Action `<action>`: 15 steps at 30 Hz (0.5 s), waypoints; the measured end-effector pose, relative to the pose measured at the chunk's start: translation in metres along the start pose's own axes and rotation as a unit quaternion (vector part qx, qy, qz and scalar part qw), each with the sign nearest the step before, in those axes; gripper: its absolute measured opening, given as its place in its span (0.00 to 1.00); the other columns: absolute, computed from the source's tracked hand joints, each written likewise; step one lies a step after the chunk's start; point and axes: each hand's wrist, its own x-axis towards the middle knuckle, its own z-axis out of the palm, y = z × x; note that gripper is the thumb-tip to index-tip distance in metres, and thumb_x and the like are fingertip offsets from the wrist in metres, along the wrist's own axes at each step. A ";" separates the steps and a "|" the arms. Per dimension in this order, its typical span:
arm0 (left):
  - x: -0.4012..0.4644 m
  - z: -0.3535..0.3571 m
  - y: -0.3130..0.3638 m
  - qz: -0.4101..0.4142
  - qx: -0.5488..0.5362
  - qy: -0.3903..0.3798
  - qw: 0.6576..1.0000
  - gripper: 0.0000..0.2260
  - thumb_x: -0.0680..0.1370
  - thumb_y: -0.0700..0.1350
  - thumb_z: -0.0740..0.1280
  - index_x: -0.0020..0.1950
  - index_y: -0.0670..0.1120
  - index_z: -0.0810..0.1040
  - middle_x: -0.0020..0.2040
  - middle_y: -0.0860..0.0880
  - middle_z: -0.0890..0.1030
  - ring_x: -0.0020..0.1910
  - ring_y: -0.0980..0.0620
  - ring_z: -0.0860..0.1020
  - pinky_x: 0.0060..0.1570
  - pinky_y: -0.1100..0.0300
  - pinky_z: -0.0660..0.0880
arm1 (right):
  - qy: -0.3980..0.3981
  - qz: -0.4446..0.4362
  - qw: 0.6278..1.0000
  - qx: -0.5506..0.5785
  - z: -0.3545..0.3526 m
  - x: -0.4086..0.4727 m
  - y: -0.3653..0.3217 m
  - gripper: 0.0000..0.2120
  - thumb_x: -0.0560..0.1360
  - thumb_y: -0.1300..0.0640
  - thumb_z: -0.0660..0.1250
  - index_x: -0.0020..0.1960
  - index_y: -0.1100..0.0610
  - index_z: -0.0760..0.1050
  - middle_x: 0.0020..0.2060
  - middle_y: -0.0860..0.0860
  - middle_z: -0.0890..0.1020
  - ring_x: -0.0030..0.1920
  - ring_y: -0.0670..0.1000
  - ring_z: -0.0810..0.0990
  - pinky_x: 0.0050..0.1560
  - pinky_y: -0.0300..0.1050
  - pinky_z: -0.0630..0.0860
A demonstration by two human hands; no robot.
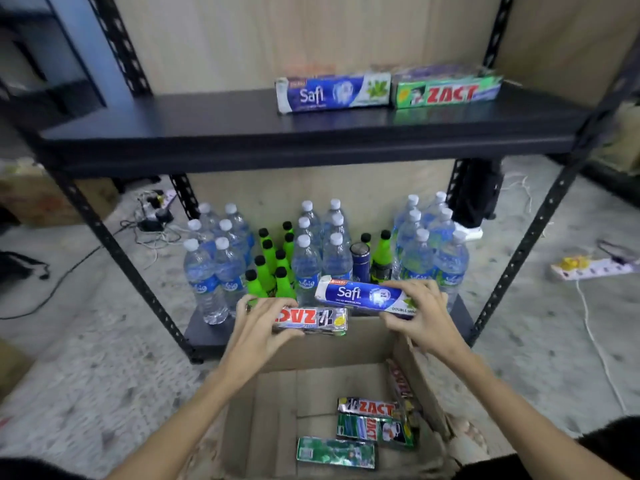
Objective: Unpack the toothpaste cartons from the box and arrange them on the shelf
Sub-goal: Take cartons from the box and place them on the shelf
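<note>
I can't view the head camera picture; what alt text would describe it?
A person lifts two toothpaste cartons above an open cardboard box: the left hand grips a silver Zact carton, the right hand a blue Safi carton. Two cartons already lie on the black upper shelf; water bottles stand below.

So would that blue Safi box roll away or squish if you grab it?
Probably neither. The Safi box has flat sides and sharp edges, so it should stay put rather than roll. It looks like stiff card, and the right hand grips one end without it bending. It is likely light too, since one hand holds it up.
</note>
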 end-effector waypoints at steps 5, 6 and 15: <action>0.037 -0.064 0.029 0.036 0.006 0.079 0.996 0.22 0.74 0.69 0.65 0.61 0.57 0.77 0.57 0.62 0.79 0.58 0.62 0.71 0.65 0.56 0.57 | 0.087 -0.049 0.995 0.017 -0.059 0.020 -0.044 0.24 0.65 0.46 0.76 0.59 0.32 0.74 0.52 0.35 0.79 0.55 0.50 0.72 0.59 0.38 0.64; 0.045 -0.076 0.035 0.043 0.009 0.092 0.995 0.23 0.74 0.69 0.64 0.62 0.57 0.77 0.57 0.62 0.79 0.58 0.62 0.70 0.65 0.56 0.58 | 0.094 -0.058 0.994 0.020 -0.072 0.027 -0.053 0.25 0.66 0.47 0.77 0.59 0.33 0.75 0.53 0.36 0.80 0.55 0.50 0.72 0.60 0.40 0.66; 0.127 -0.173 0.069 0.094 0.005 0.208 0.974 0.19 0.74 0.65 0.67 0.60 0.57 0.77 0.57 0.64 0.78 0.57 0.65 0.73 0.64 0.59 0.58 | 0.165 -0.136 0.976 -0.037 -0.190 0.089 -0.120 0.24 0.67 0.46 0.76 0.62 0.41 0.78 0.53 0.34 0.80 0.56 0.46 0.72 0.59 0.60 0.72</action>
